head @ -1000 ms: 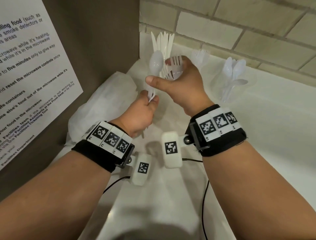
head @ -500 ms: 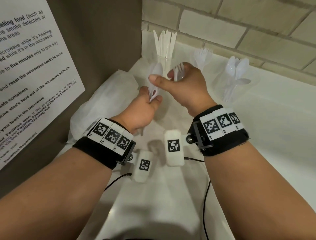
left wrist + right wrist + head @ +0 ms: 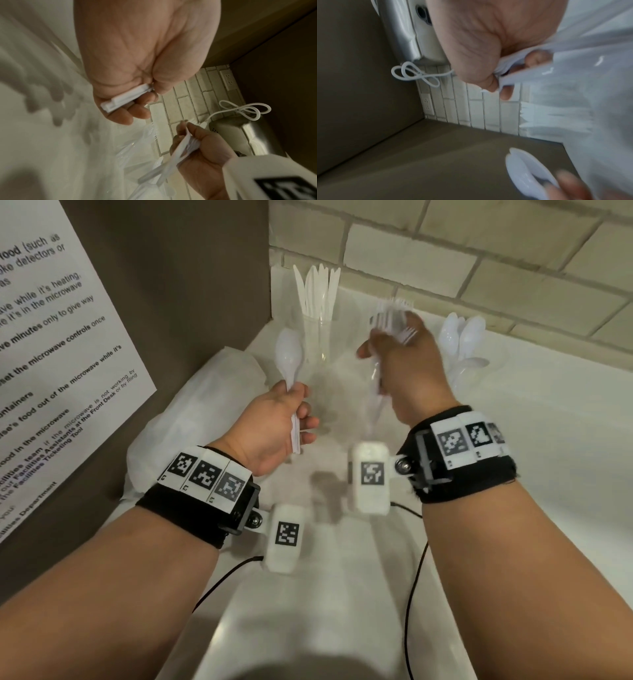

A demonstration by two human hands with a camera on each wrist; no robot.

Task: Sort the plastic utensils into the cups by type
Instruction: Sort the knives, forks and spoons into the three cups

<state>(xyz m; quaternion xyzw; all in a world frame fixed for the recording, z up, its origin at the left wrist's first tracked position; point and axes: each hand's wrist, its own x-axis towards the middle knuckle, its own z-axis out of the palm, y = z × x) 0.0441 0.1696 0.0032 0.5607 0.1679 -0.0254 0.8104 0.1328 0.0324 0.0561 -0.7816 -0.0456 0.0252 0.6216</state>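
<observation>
My left hand grips white plastic spoons by their handles, bowls up; the nested bowls show in the right wrist view. My right hand grips a bundle of white forks, tines up, their handles running through the fist. It hovers just in front of the clear fork cup, partly hiding it. A clear cup of knives stands in the back corner between the hands. A clear cup of spoons stands to the right of my right hand.
A crumpled white bag lies on the white counter at the left, against a brown panel carrying a printed notice. Tiled wall runs behind the cups. Black cables hang from the wristbands. A silver dispenser hangs above.
The hands have drawn apart. My right hand has carried the forks right and back toward the fork cup. The left hand, still holding the spoons, has shifted slightly left.
</observation>
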